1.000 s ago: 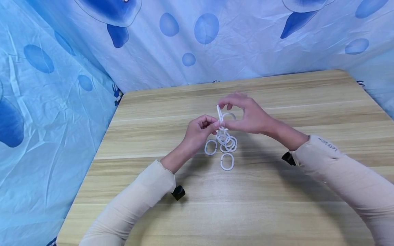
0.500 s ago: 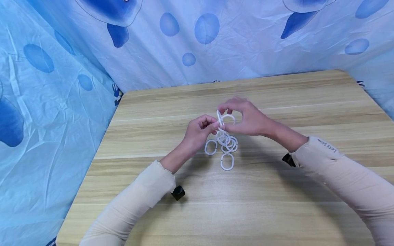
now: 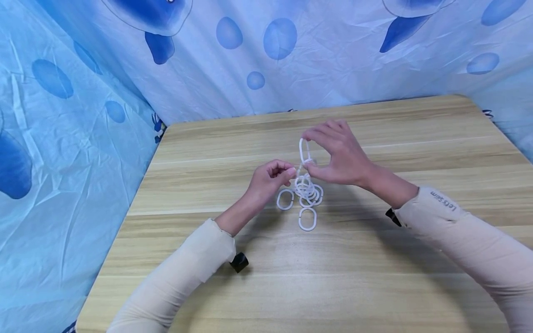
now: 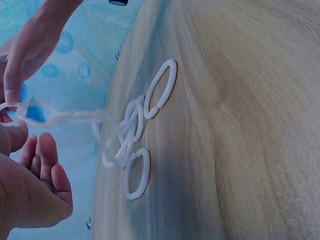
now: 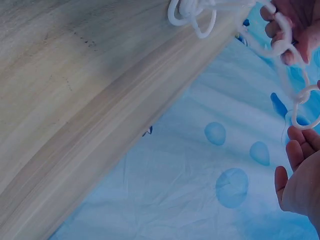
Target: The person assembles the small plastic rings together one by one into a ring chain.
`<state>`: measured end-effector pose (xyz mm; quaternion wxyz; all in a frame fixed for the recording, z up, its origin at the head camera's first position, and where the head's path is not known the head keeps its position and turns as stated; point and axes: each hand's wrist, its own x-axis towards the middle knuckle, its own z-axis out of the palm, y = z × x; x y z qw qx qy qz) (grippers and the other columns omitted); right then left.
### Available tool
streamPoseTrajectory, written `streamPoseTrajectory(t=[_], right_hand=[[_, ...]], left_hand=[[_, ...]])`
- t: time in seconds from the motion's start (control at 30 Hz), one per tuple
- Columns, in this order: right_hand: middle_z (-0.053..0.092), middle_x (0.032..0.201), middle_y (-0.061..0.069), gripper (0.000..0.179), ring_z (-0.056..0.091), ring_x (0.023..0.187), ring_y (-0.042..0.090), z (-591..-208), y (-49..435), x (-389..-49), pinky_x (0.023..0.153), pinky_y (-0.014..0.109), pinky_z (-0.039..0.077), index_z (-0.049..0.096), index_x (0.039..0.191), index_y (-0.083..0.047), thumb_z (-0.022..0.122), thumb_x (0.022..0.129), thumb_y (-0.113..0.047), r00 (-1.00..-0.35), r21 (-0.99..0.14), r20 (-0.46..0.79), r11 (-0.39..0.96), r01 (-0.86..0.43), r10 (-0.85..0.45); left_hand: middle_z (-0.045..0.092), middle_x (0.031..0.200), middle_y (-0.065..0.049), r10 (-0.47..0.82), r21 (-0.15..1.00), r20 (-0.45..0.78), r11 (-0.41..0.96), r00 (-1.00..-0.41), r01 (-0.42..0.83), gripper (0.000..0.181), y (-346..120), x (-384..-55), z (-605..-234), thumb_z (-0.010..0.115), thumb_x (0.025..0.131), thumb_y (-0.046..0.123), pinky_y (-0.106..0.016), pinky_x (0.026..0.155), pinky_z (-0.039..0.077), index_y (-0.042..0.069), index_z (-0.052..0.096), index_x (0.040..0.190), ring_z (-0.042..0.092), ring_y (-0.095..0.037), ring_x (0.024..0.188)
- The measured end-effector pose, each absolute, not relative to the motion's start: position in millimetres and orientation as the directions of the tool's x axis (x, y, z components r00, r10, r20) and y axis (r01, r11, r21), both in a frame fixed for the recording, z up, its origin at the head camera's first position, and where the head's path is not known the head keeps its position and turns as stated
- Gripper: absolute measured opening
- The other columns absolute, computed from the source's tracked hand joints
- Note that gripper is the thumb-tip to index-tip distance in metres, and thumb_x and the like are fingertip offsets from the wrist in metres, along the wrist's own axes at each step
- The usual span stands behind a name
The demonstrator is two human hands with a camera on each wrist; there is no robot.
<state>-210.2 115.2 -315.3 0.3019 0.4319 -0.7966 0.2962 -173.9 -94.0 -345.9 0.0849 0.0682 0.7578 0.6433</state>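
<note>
White oval plastic rings hang linked as a chain [image 4: 75,117] between the hands and a small pile [image 3: 307,192] on the table. High at its upper end, the right hand [image 3: 343,155] pinches the top ring [image 5: 306,109] by its two ends, thumb below and fingertips above. Just left and lower, the left hand [image 3: 270,180] pinches a link [image 5: 284,31] of the chain between thumb and curled fingers. Its exact grip is partly hidden. Two loose rings lie flat by the pile: one at its left [image 3: 285,199], another in front [image 3: 307,219], each with a small gap.
The wood-grain table [image 3: 333,277] extends around the hands. Behind and to the left hangs a blue patterned curtain [image 3: 187,83]. A black wrist camera [image 3: 239,262] sits under the left sleeve, another [image 3: 393,216] under the right.
The right hand has moved slightly right, bringing the top ring more upright and away from the left fingers. The left hand has barely moved. The loose rings lie as before.
</note>
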Motion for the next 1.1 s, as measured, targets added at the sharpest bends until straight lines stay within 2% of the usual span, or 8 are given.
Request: streamPoseTrajectory(t=[0.17,0.27,0.4,0.5,0.63,0.87,1.0,1.1], right_hand=[[0.067,0.107,0.013,0.05,0.054,0.1,0.03,-318.9,115.0,-210.2,0.085,0.046,0.034,0.066,0.11,0.0,0.075,0.07,-0.029,-0.443,-0.199,0.729,0.458,-0.867,-0.522],[0.067,0.107,0.012,0.05,0.053,0.099,0.03,-320.2,114.7,-210.2,0.083,0.046,0.033,0.066,0.11,0.0,0.075,0.07,-0.029,-0.442,-0.199,0.728,0.456,-0.867,-0.524],[0.067,0.106,0.012,0.05,0.052,0.096,0.029,-320.8,113.6,-210.1,0.078,0.043,0.032,0.066,0.11,-0.001,0.076,0.07,-0.028,-0.427,-0.186,0.729,0.445,-0.876,-0.536],[0.066,0.105,0.011,0.049,0.052,0.094,0.029,-321.9,112.7,-209.7,0.076,0.042,0.032,0.066,0.11,-0.001,0.075,0.07,-0.026,-0.414,-0.174,0.73,0.438,-0.882,-0.543],[0.066,0.104,0.011,0.048,0.052,0.094,0.029,-323.3,111.2,-209.0,0.077,0.043,0.032,0.065,0.11,-0.001,0.075,0.071,-0.027,-0.407,-0.165,0.724,0.433,-0.886,-0.557],[0.065,0.106,0.01,0.048,0.052,0.095,0.029,-324.7,109.8,-207.8,0.079,0.044,0.033,0.065,0.111,-0.001,0.076,0.073,-0.028,-0.4,-0.16,0.714,0.422,-0.892,-0.574],[0.064,0.107,0.011,0.049,0.052,0.097,0.029,-325.0,110.1,-207.1,0.079,0.044,0.033,0.064,0.113,-0.001,0.077,0.073,-0.027,-0.397,-0.151,0.708,0.424,-0.893,-0.584],[0.064,0.109,0.011,0.051,0.052,0.098,0.029,-324.8,111.2,-206.0,0.08,0.044,0.032,0.063,0.115,-0.002,0.079,0.074,-0.027,-0.408,-0.156,0.695,0.429,-0.89,-0.592]], left_hand=[[0.066,0.093,-0.008,0.167,0.99,-0.009,0.143,-0.986,0.016,0.025,-94.9,-174.6,-341.1,0.063,0.095,0.021,-0.032,0.083,0.053,0.0,0.064,0.107,0.061,-0.036,0.09],[0.067,0.091,-0.008,0.159,0.991,0.027,0.128,-0.987,0.047,0.027,-94.1,-175.6,-336.8,0.064,0.094,0.023,-0.028,0.08,0.053,0.0,0.066,0.108,0.062,-0.027,0.082],[0.069,0.09,-0.008,0.166,0.993,0.06,0.088,-0.984,0.075,0.027,-91.7,-176.1,-332.1,0.066,0.092,0.022,-0.028,0.077,0.054,0.0,0.068,0.108,0.062,-0.017,0.077],[0.07,0.089,-0.007,0.17,0.993,0.077,0.071,-0.983,0.09,0.024,-89.7,-175.5,-329.6,0.068,0.091,0.02,-0.028,0.076,0.054,0.002,0.07,0.106,0.063,-0.02,0.078],[0.07,0.084,-0.004,0.168,0.992,0.097,0.064,-0.981,0.109,0.02,-87.3,-174.6,-328.7,0.07,0.089,0.017,-0.04,0.079,0.054,0.003,0.071,0.103,0.063,-0.019,0.077],[0.069,0.078,-0.001,0.148,0.989,0.117,0.072,-0.982,0.129,0.017,-85.1,-174.4,-328.8,0.071,0.087,0.013,-0.034,0.075,0.054,0.0,0.072,0.099,0.062,-0.012,0.072],[0.069,0.078,-0.002,0.148,0.986,0.103,0.115,-0.984,0.12,0.016,-86.3,-174.0,-329.0,0.072,0.088,0.015,-0.043,0.079,0.054,0.002,0.073,0.096,0.061,-0.013,0.073],[0.07,0.079,-0.003,0.148,0.984,0.09,0.14,-0.985,0.111,0.015,-86.9,-173.8,-329.4,0.071,0.088,0.016,-0.036,0.076,0.054,0.003,0.073,0.095,0.061,-0.014,0.074]])
